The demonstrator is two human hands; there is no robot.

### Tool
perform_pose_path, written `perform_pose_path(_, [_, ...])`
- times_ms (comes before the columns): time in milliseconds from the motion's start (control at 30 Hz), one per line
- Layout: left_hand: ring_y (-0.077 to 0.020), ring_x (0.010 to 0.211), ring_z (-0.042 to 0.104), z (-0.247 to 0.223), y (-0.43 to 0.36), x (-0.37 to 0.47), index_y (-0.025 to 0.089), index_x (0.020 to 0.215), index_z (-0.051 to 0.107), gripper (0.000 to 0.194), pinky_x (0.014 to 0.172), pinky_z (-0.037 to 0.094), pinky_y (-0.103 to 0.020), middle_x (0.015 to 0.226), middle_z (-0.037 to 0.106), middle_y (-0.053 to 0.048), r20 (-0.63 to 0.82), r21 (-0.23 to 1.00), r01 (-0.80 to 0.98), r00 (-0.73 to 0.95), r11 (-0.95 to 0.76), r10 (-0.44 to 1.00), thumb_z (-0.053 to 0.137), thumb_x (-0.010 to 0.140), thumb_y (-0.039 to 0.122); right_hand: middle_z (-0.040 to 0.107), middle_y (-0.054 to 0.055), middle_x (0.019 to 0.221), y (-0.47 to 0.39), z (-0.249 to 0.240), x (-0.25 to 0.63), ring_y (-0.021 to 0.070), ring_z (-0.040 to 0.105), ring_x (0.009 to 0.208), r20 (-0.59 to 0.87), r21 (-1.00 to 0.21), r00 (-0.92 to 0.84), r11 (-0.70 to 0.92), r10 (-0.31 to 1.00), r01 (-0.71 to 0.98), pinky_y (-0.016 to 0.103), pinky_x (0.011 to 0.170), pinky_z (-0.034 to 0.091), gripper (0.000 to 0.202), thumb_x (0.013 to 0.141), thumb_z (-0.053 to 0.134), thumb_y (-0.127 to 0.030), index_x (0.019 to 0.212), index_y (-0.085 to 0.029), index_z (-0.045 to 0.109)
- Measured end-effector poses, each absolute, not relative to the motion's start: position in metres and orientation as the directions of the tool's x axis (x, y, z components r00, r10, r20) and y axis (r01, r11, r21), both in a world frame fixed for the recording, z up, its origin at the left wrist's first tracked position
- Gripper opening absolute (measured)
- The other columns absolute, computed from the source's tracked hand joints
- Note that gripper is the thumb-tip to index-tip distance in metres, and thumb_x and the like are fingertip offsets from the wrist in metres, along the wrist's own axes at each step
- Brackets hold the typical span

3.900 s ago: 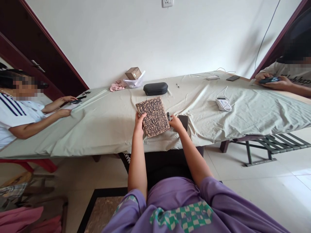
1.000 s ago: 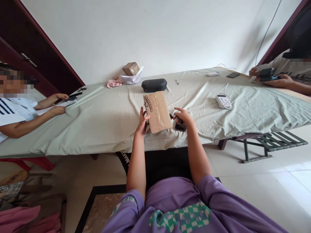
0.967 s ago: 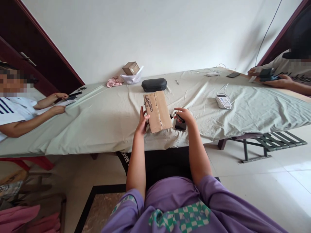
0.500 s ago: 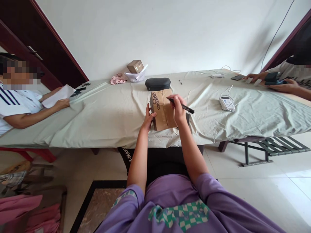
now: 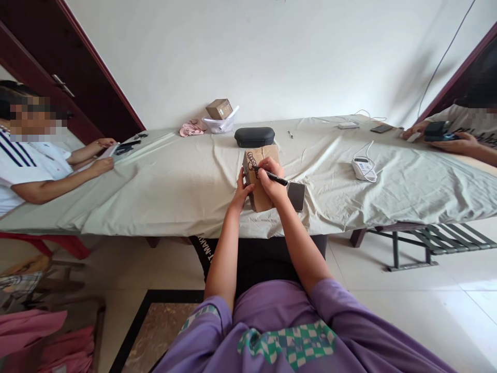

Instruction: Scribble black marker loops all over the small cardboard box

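Observation:
A brown cardboard box (image 5: 264,201) lies on the cloth-covered table in front of me, with looping black scribbles along the left of its top. My left hand (image 5: 243,192) grips the box's left side, thumb on the top edge. Pinched in my right hand (image 5: 272,178) is a black marker pen (image 5: 276,178), its tip at the scribbles. The right hand hides part of the box top. Just right of the box lies a dark flat rectangular object (image 5: 296,197), and behind it sits a black zip case (image 5: 254,137).
A small carton (image 5: 219,109) rests on a white basin (image 5: 221,124) beside a pink cloth (image 5: 192,128). On the right lies a white device with a cable (image 5: 364,168). A pen (image 5: 290,134) lies farther back. People sit at both table ends.
My right hand has moved left with the marker, from above the box's right part to the scribbles. The dark flat object shows more. The person at left has tilted the paper.

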State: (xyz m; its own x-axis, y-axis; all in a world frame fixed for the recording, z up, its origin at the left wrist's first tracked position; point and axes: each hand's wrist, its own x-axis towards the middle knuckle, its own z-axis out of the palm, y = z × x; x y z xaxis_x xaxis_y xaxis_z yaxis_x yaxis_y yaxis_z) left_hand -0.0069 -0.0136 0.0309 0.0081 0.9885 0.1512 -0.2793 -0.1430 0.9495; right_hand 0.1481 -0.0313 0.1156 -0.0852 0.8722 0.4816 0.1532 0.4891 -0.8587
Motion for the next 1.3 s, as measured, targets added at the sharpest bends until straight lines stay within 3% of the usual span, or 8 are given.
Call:
perform_pose_path(167, [-0.0418, 0.16, 0.046, 0.023, -0.009, -0.01, 0.047, 0.176, 0.025, 0.12, 0.128, 0.045, -0.053, 0.185, 0.025, -0.002, 0.19, 0.948, -0.257, -0.01, -0.186, 0.982, 0.089, 0.074, 0.038, 0.076, 0.002, 0.094, -0.029, 0.113, 0.146, 0.0243, 0.067, 0.09, 0.646, -0.72, -0.085, 0.643, 0.758, 0.259, 0.044, 0.11, 0.044, 0.006, 0.091, 0.054, -0.03, 0.092, -0.027, 0.059])
perform_pose_path(367, [-0.0405, 0.155, 0.05, 0.011, 0.0, -0.015, 0.051, 0.174, 0.027, 0.12, 0.124, 0.047, -0.053, 0.185, 0.021, 0.0, 0.228, 0.948, -0.23, 0.011, -0.22, 0.974, 0.092, 0.073, 0.048, 0.067, -0.002, 0.074, -0.025, 0.109, 0.149, 0.0216, 0.061, 0.073, 0.657, -0.709, -0.099, 0.658, 0.747, 0.253, 0.042, 0.1, 0.047, 0.006, 0.088, 0.052, -0.028, 0.083, -0.028, 0.053])
perform_pose_path(600, [-0.0421, 0.155, 0.049, 0.004, 0.007, -0.017, 0.05, 0.175, 0.024, 0.125, 0.125, 0.046, -0.056, 0.186, 0.019, -0.003, 0.251, 0.951, -0.191, 0.013, -0.244, 0.968, 0.091, 0.07, 0.057, 0.077, 0.0, 0.087, -0.022, 0.107, 0.145, 0.0216, 0.069, 0.083, 0.701, -0.685, -0.092, 0.703, 0.707, 0.189, 0.042, 0.098, 0.049, 0.006, 0.091, 0.061, -0.03, 0.092, -0.026, 0.065])
perform_pose_path(700, [-0.0414, 0.154, 0.05, 0.006, 0.005, -0.017, 0.049, 0.175, 0.025, 0.126, 0.123, 0.047, -0.054, 0.184, 0.025, -0.004, 0.268, 0.942, -0.209, 0.002, -0.261, 0.963, 0.092, 0.068, 0.058, 0.077, 0.0, 0.087, -0.018, 0.109, 0.154, 0.0177, 0.067, 0.074, 0.667, -0.745, -0.074, 0.664, 0.742, -0.059, 0.034, 0.076, 0.052, 0.02, 0.096, 0.069, -0.045, 0.103, -0.026, 0.066])
perform_pose_path(867, [-0.0434, 0.158, 0.045, 0.01, 0.0, -0.023, 0.047, 0.173, 0.031, 0.123, 0.122, 0.047, -0.053, 0.183, 0.027, -0.006, 0.294, 0.928, -0.218, -0.066, -0.302, 0.953, 0.092, 0.067, 0.062, 0.053, -0.008, 0.063, -0.008, 0.109, 0.21, 0.0099, 0.042, 0.051, 0.604, -0.743, 0.191, 0.633, 0.774, -0.218, 0.026, 0.049, 0.03, 0.041, 0.089, 0.082, -0.062, 0.095, -0.027, 0.06])
perform_pose_path(1100, [-0.0384, 0.162, 0.041, 0.013, -0.001, -0.024, 0.047, 0.166, 0.042, 0.111, 0.125, 0.045, -0.048, 0.178, 0.038, -0.002, 0.249, 0.909, -0.309, -0.136, -0.28, 0.959, 0.09, 0.068, 0.057, 0.073, 0.01, 0.126, -0.012, 0.092, 0.29, 0.0185, 0.065, 0.076, 0.35, -0.897, -0.058, 0.316, 0.935, -0.308, 0.034, 0.063, 0.053, 0.072, 0.083, 0.061, -0.088, 0.127, -0.032, 0.069])
perform_pose_path(1200, [-0.0369, 0.162, 0.042, 0.013, -0.001, -0.024, 0.047, 0.162, 0.049, 0.102, 0.122, 0.049, -0.048, 0.176, 0.042, -0.001, 0.242, 0.897, -0.342, -0.154, -0.281, 0.958, 0.089, 0.068, 0.056, 0.075, 0.01, 0.123, -0.008, 0.083, 0.295, 0.0187, 0.07, 0.079, 0.234, -0.937, -0.078, 0.203, 0.969, -0.285, 0.031, 0.063, 0.054, 0.059, 0.086, 0.066, -0.073, 0.125, -0.029, 0.071])
perform_pose_path(1300, [-0.0364, 0.16, 0.045, 0.013, -0.001, -0.026, 0.046, 0.159, 0.052, 0.098, 0.119, 0.052, -0.048, 0.174, 0.046, -0.002, 0.239, 0.883, -0.379, -0.148, -0.278, 0.96, 0.088, 0.069, 0.058, 0.079, 0.005, 0.105, 0.001, 0.069, 0.283, 0.0142, 0.068, 0.069, 0.117, -0.993, -0.051, 0.115, 0.992, -0.038, 0.026, 0.06, 0.052, 0.032, 0.086, 0.069, -0.038, 0.115, -0.024, 0.069])
